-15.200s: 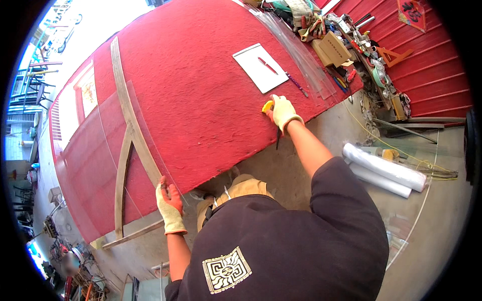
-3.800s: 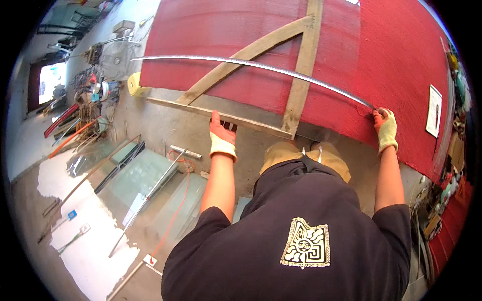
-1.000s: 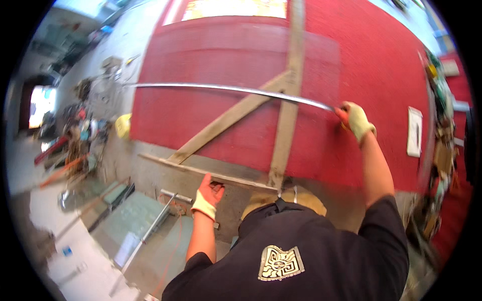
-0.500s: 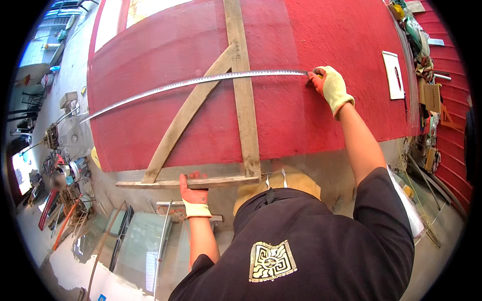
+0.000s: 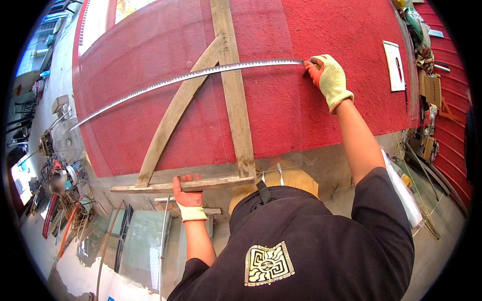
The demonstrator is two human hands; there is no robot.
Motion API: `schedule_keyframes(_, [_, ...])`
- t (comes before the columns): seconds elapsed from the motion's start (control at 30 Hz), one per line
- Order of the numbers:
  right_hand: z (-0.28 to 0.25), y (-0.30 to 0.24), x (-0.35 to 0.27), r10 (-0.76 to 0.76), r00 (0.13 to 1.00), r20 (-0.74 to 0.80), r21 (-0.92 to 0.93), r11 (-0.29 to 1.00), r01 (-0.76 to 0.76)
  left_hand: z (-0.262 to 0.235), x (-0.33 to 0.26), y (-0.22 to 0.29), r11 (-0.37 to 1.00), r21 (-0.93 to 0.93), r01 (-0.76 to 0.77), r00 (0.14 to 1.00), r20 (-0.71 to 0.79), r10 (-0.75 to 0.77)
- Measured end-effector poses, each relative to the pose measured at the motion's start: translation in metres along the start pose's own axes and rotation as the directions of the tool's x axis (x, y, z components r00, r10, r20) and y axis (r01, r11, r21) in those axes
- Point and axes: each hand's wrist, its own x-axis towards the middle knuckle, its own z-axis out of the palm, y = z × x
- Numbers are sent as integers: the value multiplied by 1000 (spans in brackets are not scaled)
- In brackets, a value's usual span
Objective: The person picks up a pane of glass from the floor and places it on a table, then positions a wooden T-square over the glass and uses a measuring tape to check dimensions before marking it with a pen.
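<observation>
My right hand [image 5: 329,80], in a yellow glove with a red palm, pinches one end of a tape measure [image 5: 191,75]. Its white blade runs leftward across the red table to the far left edge, crossing over a wooden T-square [image 5: 232,100] with a diagonal brace. My left hand [image 5: 190,198], gloved alike, is closed round the T-square's short crossbar [image 5: 150,188], thumb on the near side and fingers on the far side. The crossbar lies along the table's near edge. Under the T-square is a clear glass sheet [image 5: 271,110], its edges faintly visible.
The red-covered table [image 5: 341,30] fills the space ahead. A white pad with a dark pen [image 5: 394,65] lies at its right. Glass panes [image 5: 140,241] lean at lower left, near tools and clutter [image 5: 60,175]. Cardboard [image 5: 432,90] and bundled material stand along the right wall.
The whole view has shifted and turned slightly, so the table and T-square appear a little farther left. Both hands keep their holds, and the tape stays stretched across.
</observation>
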Motion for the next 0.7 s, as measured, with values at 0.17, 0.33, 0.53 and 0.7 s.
schedule_keyframes(0.17, [-3, -2, 4, -27, 1000, -8, -6, 1000, 26, 2, -1, 0, 1000, 1, -6, 1000, 0, 6])
schedule_keyframes(0.33, [0, 0, 5, -67, 996, -57, -12, 998, 66, 4, -3, -1, 1000, -3, -18, 1000, -7, 18])
schedule_keyframes(0.53, [10, 10, 3, -217, 965, -148, -44, 976, 213, 6, -4, 0, 999, 31, -35, 999, 4, 35])
schedule_keyframes(0.7, [15, 14, 5, -236, 962, -139, -33, 972, 234, 6, -2, 0, 999, 20, -33, 999, -32, 33])
